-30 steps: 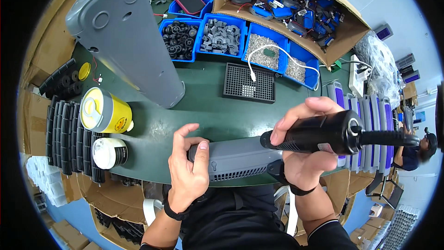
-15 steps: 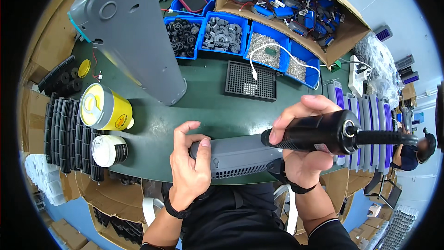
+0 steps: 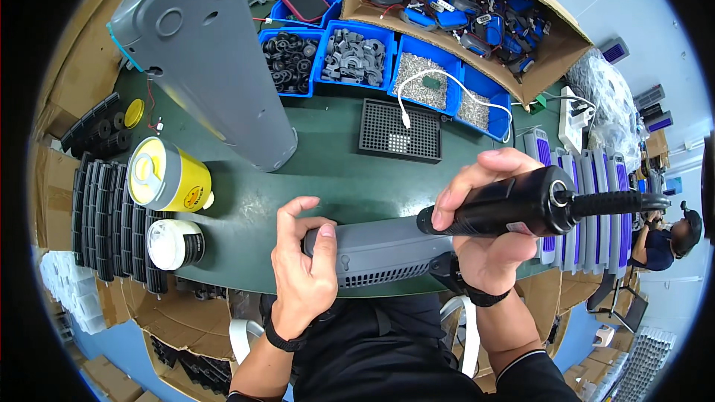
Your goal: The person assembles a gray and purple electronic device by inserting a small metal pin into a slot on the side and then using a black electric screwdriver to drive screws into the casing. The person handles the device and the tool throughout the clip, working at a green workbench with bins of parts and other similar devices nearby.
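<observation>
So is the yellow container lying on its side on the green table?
No, the yellow container stands upright on the green table, its round lid facing up, next to a smaller white-lidded jar.

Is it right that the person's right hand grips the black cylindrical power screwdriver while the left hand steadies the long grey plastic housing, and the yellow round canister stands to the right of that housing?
Not quite. In the head view the yellow round canister stands to the left of the long grey plastic housing, not the right. The rest holds: the right hand grips the black cylindrical power screwdriver, and the left hand steadies the housing.
</observation>
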The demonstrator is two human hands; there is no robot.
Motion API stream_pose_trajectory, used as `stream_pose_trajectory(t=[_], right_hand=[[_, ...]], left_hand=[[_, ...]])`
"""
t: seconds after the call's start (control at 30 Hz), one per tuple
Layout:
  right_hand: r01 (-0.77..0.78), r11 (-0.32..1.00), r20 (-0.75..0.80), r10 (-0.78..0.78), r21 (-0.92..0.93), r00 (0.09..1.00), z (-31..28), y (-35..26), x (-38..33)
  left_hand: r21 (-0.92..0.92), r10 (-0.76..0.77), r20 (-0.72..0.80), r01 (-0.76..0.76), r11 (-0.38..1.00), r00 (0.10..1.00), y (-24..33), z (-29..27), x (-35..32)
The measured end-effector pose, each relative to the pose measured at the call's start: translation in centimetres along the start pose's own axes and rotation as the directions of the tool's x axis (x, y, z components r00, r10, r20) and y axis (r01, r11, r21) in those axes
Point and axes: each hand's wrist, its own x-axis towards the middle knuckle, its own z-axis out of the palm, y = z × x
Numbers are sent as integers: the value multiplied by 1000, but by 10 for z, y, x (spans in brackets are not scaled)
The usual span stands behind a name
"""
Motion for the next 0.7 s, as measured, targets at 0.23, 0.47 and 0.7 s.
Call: stream_pose_trajectory(t=[0.23, 0.47, 0.7], right_hand=[[-49, 988, -105, 65, 148, 992, 9, -4, 4], [272, 949, -40, -269, 158, 962, -42, -16, 17], [158, 987, -148, -153, 21, 977, -60, -17, 21]], left_hand=[[34, 11, 20, -11, 999, 1000, 0, 0, 2], [58, -22, 0, 22, 998, 1000, -7, -34, 9], [62, -37, 8, 36, 997, 999, -9, -44, 13]])
